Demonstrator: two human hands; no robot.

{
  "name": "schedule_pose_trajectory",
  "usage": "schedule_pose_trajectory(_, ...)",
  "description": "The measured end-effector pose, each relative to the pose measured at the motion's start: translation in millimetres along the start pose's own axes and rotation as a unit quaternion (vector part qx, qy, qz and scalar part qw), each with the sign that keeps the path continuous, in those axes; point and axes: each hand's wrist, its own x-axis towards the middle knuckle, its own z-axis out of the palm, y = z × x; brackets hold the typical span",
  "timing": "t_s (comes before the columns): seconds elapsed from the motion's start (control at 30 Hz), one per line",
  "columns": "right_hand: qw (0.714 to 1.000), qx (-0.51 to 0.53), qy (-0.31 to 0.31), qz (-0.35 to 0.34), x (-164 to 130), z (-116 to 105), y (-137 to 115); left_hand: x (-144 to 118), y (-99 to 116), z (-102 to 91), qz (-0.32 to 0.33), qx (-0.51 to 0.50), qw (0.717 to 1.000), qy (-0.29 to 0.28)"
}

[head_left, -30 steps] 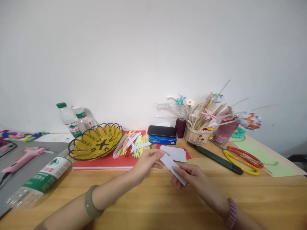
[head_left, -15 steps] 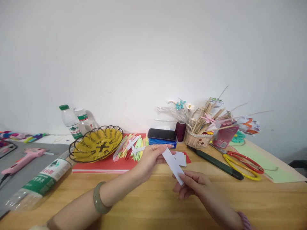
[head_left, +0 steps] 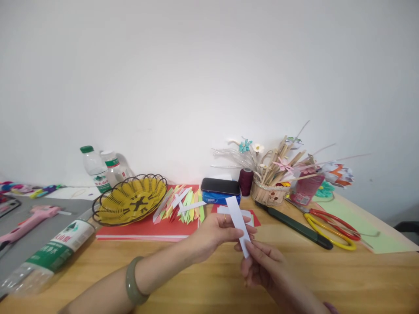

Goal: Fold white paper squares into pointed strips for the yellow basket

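We find left hand point(head_left: 214, 233) and right hand point(head_left: 266, 264) clamped on one white strip point(head_left: 236, 218) above the desk point(head_left: 190, 288); scissors point(head_left: 347, 238) lie to the right.

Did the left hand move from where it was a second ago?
Yes. Judged against the blue box, the left hand has moved to the right and closer to the person.

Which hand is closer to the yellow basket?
Left. The left hand is in front and to the right of the yellow basket; the right hand is farther right.
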Motion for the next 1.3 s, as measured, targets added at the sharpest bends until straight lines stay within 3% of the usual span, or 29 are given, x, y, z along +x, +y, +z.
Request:
schedule_pose_trajectory(0.1,0.983,-0.175,0.039,-0.045,-3,-9,-1,0,3,-0.3,-0.008,0.058,0.998,0.029)
schedule_pose_trajectory(0.17,0.926,-0.326,0.123,-0.146,-7,-16,-4,0,4,-0.2,-0.027,0.095,0.994,0.053)
schedule_pose_trajectory(0.2,0.876,-0.397,0.169,-0.216,-8,-20,-6,0,4,-0.1,-0.036,0.108,0.992,0.061)
schedule_pose_trajectory(0.27,0.744,-0.518,0.227,-0.356,-11,-25,-10,-1,4,0.3,-0.048,0.123,0.989,0.060)
schedule_pose_trajectory(0.33,0.617,-0.606,0.226,-0.449,-11,-27,-13,-2,2,1.0,-0.053,0.133,0.989,0.046)
schedule_pose_trajectory(0.37,0.571,-0.639,0.210,-0.471,-10,-27,-14,-3,2,1.4,-0.054,0.134,0.989,0.037)
schedule_pose_trajectory(0.43,0.520,-0.684,0.185,-0.477,-8,-27,-15,-5,1,1.7,-0.054,0.132,0.989,0.023)
schedule_pose_trajectory(0.6,0.481,-0.704,0.172,-0.494,-6,-31,-10,-9,3,-1.6,-0.056,0.112,0.992,-0.013)
schedule_pose_trajectory(0.83,0.470,-0.716,0.161,-0.490,-4,-38,-7,-9,5,-5.7,-0.046,0.026,0.998,-0.041)
schedule_pose_trajectory(0.97,0.471,-0.710,0.171,-0.495,-3,-37,-8,-10,6,-4.8,-0.052,0.025,0.998,-0.030)
schedule_pose_trajectory(1.07,0.439,-0.692,0.192,-0.540,-4,-34,-10,-10,5,-5.0,-0.066,0.037,0.997,-0.006)
schedule_pose_trajectory(1.17,0.402,-0.713,0.164,-0.551,-5,-31,-14,-9,3,-6.3,-0.068,0.038,0.997,-0.001)
schedule_pose_trajectory(1.3,0.402,-0.735,0.134,-0.529,-6,-32,-15,-10,1,-7.3,-0.073,0.009,0.997,-0.004)
